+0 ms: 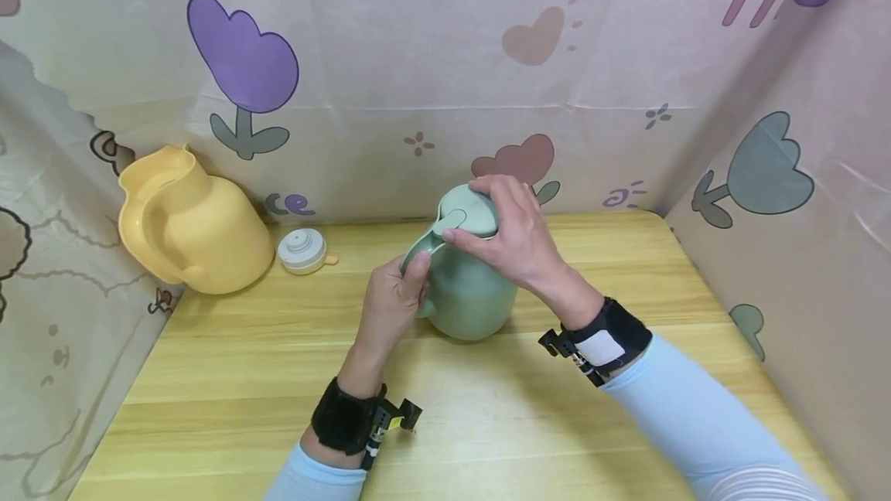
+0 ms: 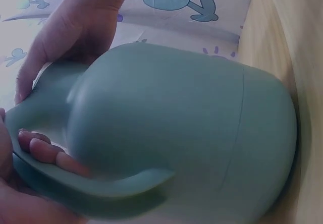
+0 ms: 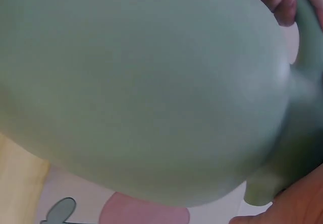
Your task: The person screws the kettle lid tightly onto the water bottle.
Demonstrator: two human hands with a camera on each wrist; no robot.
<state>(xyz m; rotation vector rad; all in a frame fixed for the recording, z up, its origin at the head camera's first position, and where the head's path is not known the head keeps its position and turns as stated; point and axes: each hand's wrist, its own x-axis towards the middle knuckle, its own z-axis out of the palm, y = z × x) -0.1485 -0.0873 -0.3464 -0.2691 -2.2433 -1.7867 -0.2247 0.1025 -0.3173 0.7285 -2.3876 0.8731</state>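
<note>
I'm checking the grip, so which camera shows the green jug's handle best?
The left wrist view: the handle appears large, with the left hand gripping it. The head view shows it smaller, partly covered by that hand; the right wrist view catches only part, at the right edge.

"What's in the person's hands?"

"A plain sage-green insulated jug [image 1: 473,292], rounded, with a thin seam circling it near the base."

"How does it stand?"

"Upright on the wooden table [image 1: 459,439], its matching lid [image 1: 465,199] on top."

"And the hands?"

"The left hand [image 1: 397,296] grips the looped handle [image 2: 116,186]; the right hand [image 1: 518,234] grips the lid."
</note>
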